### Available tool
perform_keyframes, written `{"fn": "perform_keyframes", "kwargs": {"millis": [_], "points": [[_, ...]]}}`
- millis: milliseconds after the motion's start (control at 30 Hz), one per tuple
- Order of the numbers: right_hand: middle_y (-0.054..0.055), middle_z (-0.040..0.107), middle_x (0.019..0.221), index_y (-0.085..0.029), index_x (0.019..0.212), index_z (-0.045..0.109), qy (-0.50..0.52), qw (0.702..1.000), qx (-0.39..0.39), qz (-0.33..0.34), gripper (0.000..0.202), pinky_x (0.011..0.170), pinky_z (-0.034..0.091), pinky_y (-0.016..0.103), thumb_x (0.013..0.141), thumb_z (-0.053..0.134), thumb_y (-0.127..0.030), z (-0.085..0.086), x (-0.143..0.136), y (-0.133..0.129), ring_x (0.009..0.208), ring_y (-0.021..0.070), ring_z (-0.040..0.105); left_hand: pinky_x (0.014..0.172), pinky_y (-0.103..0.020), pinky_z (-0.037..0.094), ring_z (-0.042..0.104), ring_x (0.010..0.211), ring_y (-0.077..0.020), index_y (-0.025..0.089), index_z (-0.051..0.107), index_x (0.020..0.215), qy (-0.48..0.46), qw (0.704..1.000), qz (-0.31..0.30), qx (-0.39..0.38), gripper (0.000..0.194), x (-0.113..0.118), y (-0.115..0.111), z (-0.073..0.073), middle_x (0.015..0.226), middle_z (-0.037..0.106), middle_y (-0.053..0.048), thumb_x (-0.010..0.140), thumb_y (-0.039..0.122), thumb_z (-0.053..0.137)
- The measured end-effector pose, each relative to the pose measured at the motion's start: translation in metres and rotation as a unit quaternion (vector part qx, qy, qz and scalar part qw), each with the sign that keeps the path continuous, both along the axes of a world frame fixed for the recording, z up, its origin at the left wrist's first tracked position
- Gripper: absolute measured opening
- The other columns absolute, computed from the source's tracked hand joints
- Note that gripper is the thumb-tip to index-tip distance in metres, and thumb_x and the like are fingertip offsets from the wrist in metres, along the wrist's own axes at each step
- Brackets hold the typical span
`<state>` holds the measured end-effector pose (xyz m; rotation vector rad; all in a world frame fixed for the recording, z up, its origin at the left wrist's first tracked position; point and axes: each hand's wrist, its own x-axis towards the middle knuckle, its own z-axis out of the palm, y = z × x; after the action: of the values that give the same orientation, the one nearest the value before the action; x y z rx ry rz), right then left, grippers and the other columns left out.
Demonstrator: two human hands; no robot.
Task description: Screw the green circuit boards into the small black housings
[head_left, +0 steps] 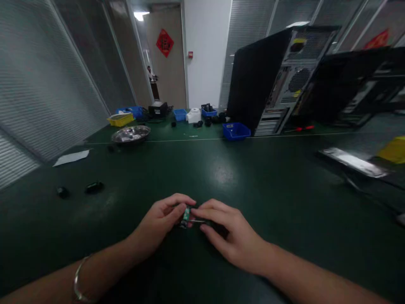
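Left hand point(161, 221), low centre of the frame, pinches a small green circuit board point(186, 214) between thumb and fingertips; a bracelet point(77, 280) sits on that wrist at lower left. Right hand point(232, 234) meets it from the right, fingers closed on the same board and on a thin metal part beside it, too small to identify. The board is held just above the table, between the two hands.

Risks, as judged: the board is small and gripped only at its edges, so a slip of either thumb could drop it onto the mat. Bare fingers on the board face could smudge or stress its parts. Low light and the fingers themselves hide the contact point, so misalignment could go unnoticed.

Surface: a dark green mat point(221, 177) covers a long table. Two small black items point(94, 187) lie at middle left, well apart from the hands. A sheet of paper point(71, 157) and a metal bowl point(130, 134) lie further up left. Blue bins point(236, 131) and a yellow bin point(120, 120) stand along the far edge.

Room: open computer towers point(284, 80) stand at upper right. Ribbed wall panels line the left; a door with a red ornament point(164, 42) shows at upper centre.
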<state>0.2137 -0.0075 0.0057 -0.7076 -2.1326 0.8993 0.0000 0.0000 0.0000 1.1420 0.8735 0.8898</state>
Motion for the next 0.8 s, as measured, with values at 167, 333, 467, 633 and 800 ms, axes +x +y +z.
{"fn": "perform_keyframes", "kwargs": {"millis": [167, 333, 467, 633, 800], "points": [[0.007, 0.064, 0.11, -0.021, 0.125, 0.062, -0.013, 1.0, 0.002, 0.006, 0.039, 0.086, 0.05, 0.03, 0.09, 0.053, -0.005, 0.0037, 0.0006, -0.0007, 0.098, 0.0171, 0.062, 0.069, -0.028, 0.048, 0.06, 0.073, -0.0124, 0.019, 0.063, 0.094, -0.051, 0.997, 0.052, -0.019, 0.011, 0.0047, 0.0009, 0.0018, 0.092, 0.063, 0.0, 0.088, 0.028, 0.065], [0.006, 0.063, 0.111, -0.024, 0.125, 0.063, -0.028, 1.0, 0.007, 0.006, 0.04, 0.084, 0.05, 0.03, 0.09, 0.053, -0.006, 0.0037, 0.0014, -0.0017, 0.096, 0.0173, 0.062, 0.07, -0.026, 0.047, 0.059, 0.074, -0.0127, 0.016, 0.066, 0.094, -0.014, 0.998, 0.043, -0.039, 0.016, 0.0043, 0.0018, 0.0029, 0.083, 0.063, -0.001, 0.09, 0.03, 0.063], [0.006, 0.062, 0.109, -0.026, 0.126, 0.063, -0.037, 0.999, 0.01, -0.005, 0.041, 0.081, 0.05, 0.032, 0.091, 0.052, -0.008, 0.0021, 0.0003, -0.0007, 0.093, 0.0183, 0.062, 0.073, -0.026, 0.048, 0.06, 0.079, -0.0142, 0.014, 0.07, 0.094, -0.034, 0.997, 0.052, -0.038, 0.023, 0.0032, 0.0023, 0.0009, 0.088, 0.067, -0.004, 0.089, 0.035, 0.063], [0.006, 0.061, 0.108, -0.026, 0.129, 0.06, -0.032, 0.999, 0.013, -0.019, 0.043, 0.079, 0.051, 0.032, 0.091, 0.051, -0.008, 0.0002, -0.0009, 0.0006, 0.09, 0.0181, 0.061, 0.081, -0.029, 0.05, 0.063, 0.088, -0.0182, 0.013, 0.072, 0.102, -0.081, 0.996, 0.01, -0.033, 0.028, 0.0018, 0.0013, 0.0, 0.095, 0.071, -0.008, 0.091, 0.036, 0.06], [0.006, 0.063, 0.105, -0.024, 0.122, 0.064, -0.019, 0.999, 0.011, -0.024, 0.038, 0.079, 0.052, 0.031, 0.09, 0.052, -0.007, 0.0017, -0.0001, -0.0007, 0.09, 0.0175, 0.063, 0.082, -0.028, 0.05, 0.064, 0.09, -0.0167, 0.018, 0.07, 0.105, -0.069, 0.997, -0.005, -0.026, 0.019, -0.0008, 0.0017, -0.0021, 0.099, 0.07, -0.005, 0.087, 0.023, 0.066]]}}
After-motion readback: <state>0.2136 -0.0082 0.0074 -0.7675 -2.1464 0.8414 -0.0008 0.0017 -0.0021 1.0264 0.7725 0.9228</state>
